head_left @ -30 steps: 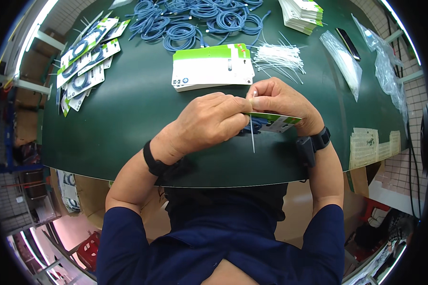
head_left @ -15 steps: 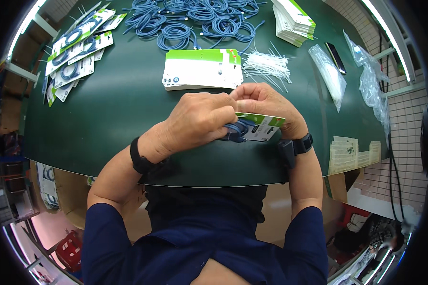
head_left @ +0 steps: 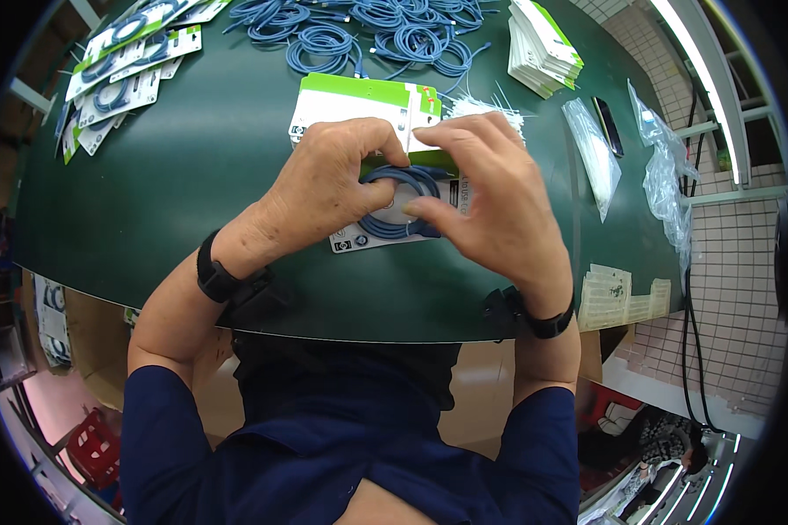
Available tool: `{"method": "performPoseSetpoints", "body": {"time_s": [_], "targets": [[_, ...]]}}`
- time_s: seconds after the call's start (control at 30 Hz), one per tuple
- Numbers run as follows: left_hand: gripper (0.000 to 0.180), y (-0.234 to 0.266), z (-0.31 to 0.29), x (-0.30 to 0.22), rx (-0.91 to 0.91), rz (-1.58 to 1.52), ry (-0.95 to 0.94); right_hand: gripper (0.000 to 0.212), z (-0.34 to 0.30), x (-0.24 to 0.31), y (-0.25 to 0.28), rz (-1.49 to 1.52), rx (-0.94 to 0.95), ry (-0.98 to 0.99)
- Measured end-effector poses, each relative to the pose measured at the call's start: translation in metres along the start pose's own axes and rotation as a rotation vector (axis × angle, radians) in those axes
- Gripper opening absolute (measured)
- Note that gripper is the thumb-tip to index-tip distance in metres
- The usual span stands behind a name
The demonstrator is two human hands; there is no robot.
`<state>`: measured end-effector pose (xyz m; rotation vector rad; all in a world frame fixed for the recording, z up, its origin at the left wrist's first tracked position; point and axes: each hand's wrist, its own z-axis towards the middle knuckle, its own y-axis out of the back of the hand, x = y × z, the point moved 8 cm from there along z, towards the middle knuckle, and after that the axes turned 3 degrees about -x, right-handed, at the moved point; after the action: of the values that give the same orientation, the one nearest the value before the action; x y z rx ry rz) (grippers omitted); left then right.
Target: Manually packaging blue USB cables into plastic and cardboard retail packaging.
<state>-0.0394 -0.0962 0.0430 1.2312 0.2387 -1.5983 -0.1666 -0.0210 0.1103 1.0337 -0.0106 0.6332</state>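
Observation:
A blue coiled cable point(head_left: 400, 230) lies on a white and green packaging card point(head_left: 359, 239) in front of me. My left hand point(head_left: 324, 179) is closed at the coil's left side, thumb and forefinger bent over its top part. A thin white cable tie point(head_left: 410, 122) stands up from the card's top, close to the left fingertip. My right hand point(head_left: 499, 192) is over the card's right side, thumb and forefinger spread wide. Its thumb tip is at the coil's middle; whether it touches is unclear. Behind my hands lies a stack of cards point(head_left: 346, 105).
Loose white cable ties point(head_left: 508, 118) lie beside the stack. Blue coiled cables point(head_left: 324, 48) cover the far table. Finished-looking cards with cables point(head_left: 118, 96) are piled at far left. More cards point(head_left: 534, 52), a bag of ties point(head_left: 594, 162), a phone point(head_left: 608, 127) and clear plastic point(head_left: 665, 166) are right.
The card with the cable has turned from tilted to face up and moved left. My right hand has opened its pinch, its fingers now apart. The view has shifted slightly.

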Motion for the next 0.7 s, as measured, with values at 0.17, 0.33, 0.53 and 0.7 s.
{"method": "performPoseSetpoints", "body": {"time_s": [0.17,0.33,0.53,0.7], "targets": [[0.020,0.006,0.000,0.009,0.004,0.002,0.132,0.043,0.004,-0.012,-0.026,0.027,0.057,-0.031],[0.018,0.003,0.000,0.014,-0.040,-0.083,0.125,0.042,-0.004,-0.028,-0.034,0.116,0.011,-0.104],[0.017,0.001,-0.001,0.015,-0.009,-0.048,0.113,0.041,-0.008,-0.031,-0.034,0.168,0.023,-0.154],[0.015,-0.005,-0.001,0.016,0.002,-0.055,0.088,0.035,-0.009,-0.034,-0.031,0.246,0.039,-0.204]]}}
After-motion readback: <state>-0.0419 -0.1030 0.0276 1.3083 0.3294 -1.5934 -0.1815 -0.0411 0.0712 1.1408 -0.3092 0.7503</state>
